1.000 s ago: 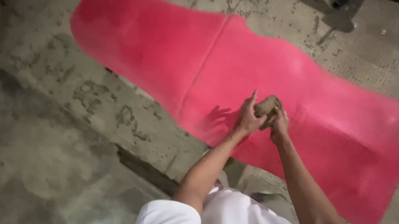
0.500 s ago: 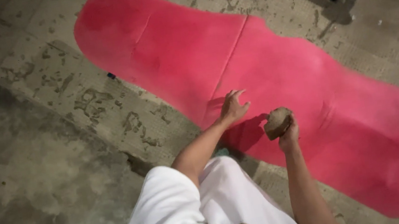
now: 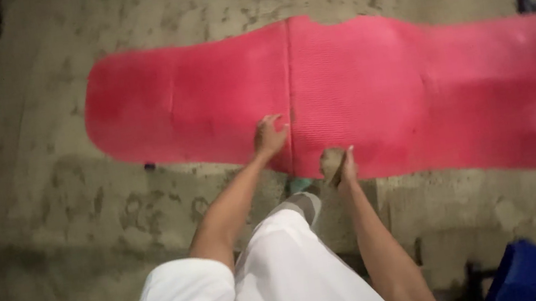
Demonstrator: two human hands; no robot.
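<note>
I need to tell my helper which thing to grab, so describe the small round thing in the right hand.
Start at the long red mat spread on the stained concrete floor. At its near edge, beside the seam across its middle, the right hand holds a small rounded brownish lump. It is the only dull, fist-sized thing against the bright red; what it is made of cannot be told.

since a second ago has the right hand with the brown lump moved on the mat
Yes. The right hand, holding the brown lump, has drawn back from the middle of the red mat to its near edge, apart from the left hand.
</note>
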